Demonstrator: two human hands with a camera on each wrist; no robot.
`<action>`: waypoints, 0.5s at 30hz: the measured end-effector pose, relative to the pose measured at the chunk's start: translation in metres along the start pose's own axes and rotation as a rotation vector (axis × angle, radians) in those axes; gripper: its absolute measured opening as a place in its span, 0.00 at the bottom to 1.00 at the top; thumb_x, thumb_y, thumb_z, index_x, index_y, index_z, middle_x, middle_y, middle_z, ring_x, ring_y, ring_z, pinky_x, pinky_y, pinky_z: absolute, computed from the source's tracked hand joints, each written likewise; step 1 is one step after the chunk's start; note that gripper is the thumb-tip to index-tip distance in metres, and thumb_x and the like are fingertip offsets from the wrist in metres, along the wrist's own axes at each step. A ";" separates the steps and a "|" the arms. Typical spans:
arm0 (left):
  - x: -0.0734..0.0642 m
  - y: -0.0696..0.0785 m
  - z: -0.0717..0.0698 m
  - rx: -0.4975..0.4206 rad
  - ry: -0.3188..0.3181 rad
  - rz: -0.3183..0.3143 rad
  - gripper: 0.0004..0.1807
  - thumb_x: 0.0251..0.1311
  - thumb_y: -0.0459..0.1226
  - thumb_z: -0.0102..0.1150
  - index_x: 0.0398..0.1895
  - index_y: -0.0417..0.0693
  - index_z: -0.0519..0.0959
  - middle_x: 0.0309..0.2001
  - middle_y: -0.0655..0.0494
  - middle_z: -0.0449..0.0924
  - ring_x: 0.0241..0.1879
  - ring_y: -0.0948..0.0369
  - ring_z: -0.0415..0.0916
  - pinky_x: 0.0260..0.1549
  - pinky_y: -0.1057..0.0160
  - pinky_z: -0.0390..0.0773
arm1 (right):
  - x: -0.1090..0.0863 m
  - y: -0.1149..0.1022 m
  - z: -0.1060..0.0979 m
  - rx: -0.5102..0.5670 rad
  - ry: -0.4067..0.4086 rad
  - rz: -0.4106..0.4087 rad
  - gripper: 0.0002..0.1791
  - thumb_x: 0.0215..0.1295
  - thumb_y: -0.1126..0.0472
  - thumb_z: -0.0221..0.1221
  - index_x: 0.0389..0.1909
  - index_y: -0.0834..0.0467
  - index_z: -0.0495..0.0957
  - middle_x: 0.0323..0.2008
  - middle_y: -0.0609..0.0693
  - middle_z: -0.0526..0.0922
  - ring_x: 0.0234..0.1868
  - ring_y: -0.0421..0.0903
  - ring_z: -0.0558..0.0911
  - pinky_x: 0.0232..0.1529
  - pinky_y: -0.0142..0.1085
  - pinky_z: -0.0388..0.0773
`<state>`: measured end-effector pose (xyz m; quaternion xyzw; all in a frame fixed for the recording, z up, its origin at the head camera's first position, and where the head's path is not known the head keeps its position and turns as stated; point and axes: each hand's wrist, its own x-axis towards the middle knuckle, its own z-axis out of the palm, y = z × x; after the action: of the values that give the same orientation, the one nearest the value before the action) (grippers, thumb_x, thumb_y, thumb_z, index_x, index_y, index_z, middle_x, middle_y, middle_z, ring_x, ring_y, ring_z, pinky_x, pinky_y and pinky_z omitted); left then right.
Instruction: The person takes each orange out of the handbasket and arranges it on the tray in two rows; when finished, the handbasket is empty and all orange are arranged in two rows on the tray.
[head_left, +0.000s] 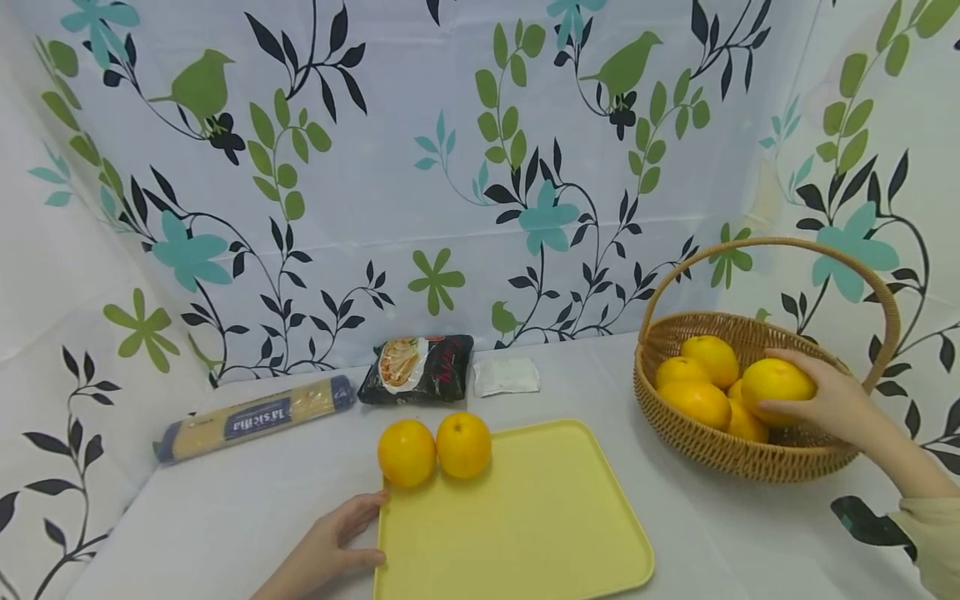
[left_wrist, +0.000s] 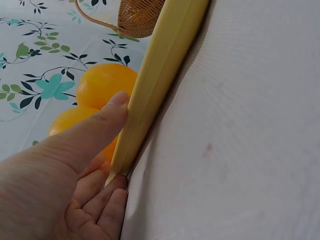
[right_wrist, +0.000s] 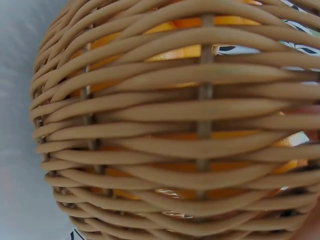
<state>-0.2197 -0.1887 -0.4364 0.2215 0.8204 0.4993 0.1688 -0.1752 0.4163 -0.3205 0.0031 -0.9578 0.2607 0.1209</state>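
In the head view my right hand (head_left: pixel 840 396) reaches over the wicker basket's (head_left: pixel 720 454) rim and grips an orange (head_left: pixel 780 387), its fingers on top and thumb at the near side. Several more oranges (head_left: pixel 693 404) lie beneath and beside it. My left hand (head_left: pixel 330 542) touches the left edge of the yellow tray (head_left: pixel 517 533); the left wrist view shows the thumb (left_wrist: pixel 117 102) against the tray's side. Two oranges (head_left: pixel 407 453) sit side by side at the tray's far left corner. Woven strands (right_wrist: pixel 200 110) fill the right wrist view, hiding most of the hand.
Behind the tray lie a long pack of spaghetti (head_left: pixel 255 419), a black food packet (head_left: pixel 416 369) and a small white packet (head_left: pixel 506 377). The basket's tall handle (head_left: pixel 772 242) arches above it. A patterned cloth (head_left: pixel 442 183) hangs at the back.
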 end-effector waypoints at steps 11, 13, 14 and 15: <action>-0.001 -0.001 -0.002 0.025 0.000 0.041 0.39 0.46 0.42 0.66 0.59 0.31 0.61 0.61 0.36 0.58 0.59 0.44 0.57 0.55 0.61 0.63 | -0.003 -0.014 -0.002 0.006 0.089 0.049 0.47 0.52 0.46 0.62 0.61 0.72 0.53 0.52 0.75 0.61 0.46 0.71 0.63 0.40 0.66 0.65; -0.001 -0.001 -0.002 0.025 -0.002 0.032 0.40 0.46 0.42 0.66 0.59 0.30 0.60 0.61 0.35 0.58 0.59 0.43 0.57 0.55 0.59 0.63 | -0.003 -0.017 -0.003 0.039 0.097 0.064 0.47 0.55 0.46 0.60 0.62 0.73 0.50 0.53 0.77 0.59 0.49 0.72 0.62 0.42 0.67 0.64; -0.001 -0.002 -0.002 0.023 -0.003 0.027 0.40 0.46 0.43 0.66 0.59 0.30 0.60 0.61 0.35 0.58 0.59 0.43 0.57 0.55 0.57 0.62 | -0.003 -0.018 -0.003 0.060 0.100 0.081 0.47 0.56 0.46 0.59 0.62 0.73 0.48 0.54 0.78 0.58 0.49 0.73 0.61 0.43 0.67 0.63; -0.001 -0.002 -0.002 0.018 -0.005 0.023 0.40 0.46 0.43 0.66 0.59 0.30 0.60 0.61 0.35 0.58 0.59 0.43 0.57 0.55 0.56 0.62 | -0.003 -0.018 -0.004 0.082 0.104 0.101 0.47 0.57 0.46 0.58 0.63 0.74 0.46 0.54 0.78 0.57 0.50 0.73 0.60 0.43 0.67 0.63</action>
<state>-0.2200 -0.1919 -0.4371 0.2335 0.8218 0.4934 0.1630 -0.1696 0.4023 -0.3086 -0.0537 -0.9378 0.3051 0.1568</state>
